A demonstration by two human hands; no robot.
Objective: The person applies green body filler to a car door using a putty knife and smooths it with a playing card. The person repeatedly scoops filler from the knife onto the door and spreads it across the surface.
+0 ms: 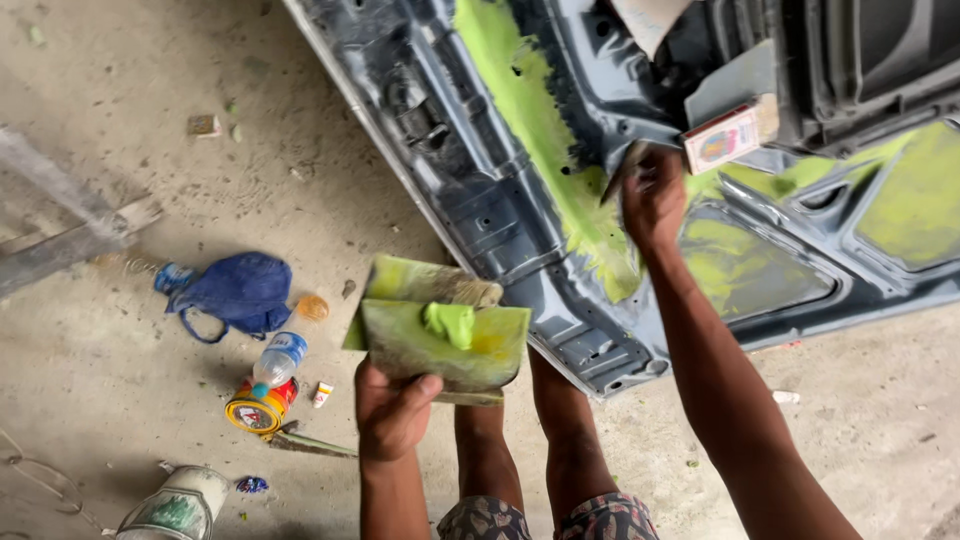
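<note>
The right hand (pixel 655 195) is pinching a scraper (pixel 622 170) against the panel (pixel 500 215), while the left hand (pixel 392 405) is gripping a tilted board (pixel 440 340) whose putty (pixel 450 322) may slide off.

The left hand (pixel 392 410) grips a green-smeared mixing board (pixel 440 335) with a putty blob (pixel 450 322); at two o'clock, the right hand (pixel 655 200) presses a scraper (pixel 622 172) onto the grey car panel (pixel 520 210); at nine o'clock lies a blue bag (pixel 240 290).

The one camera is sitting on the person's head, looking straight down, close above both hands, with the dusty grey concrete floor (pixel 120 330) spreading toward nine o'clock.
</note>
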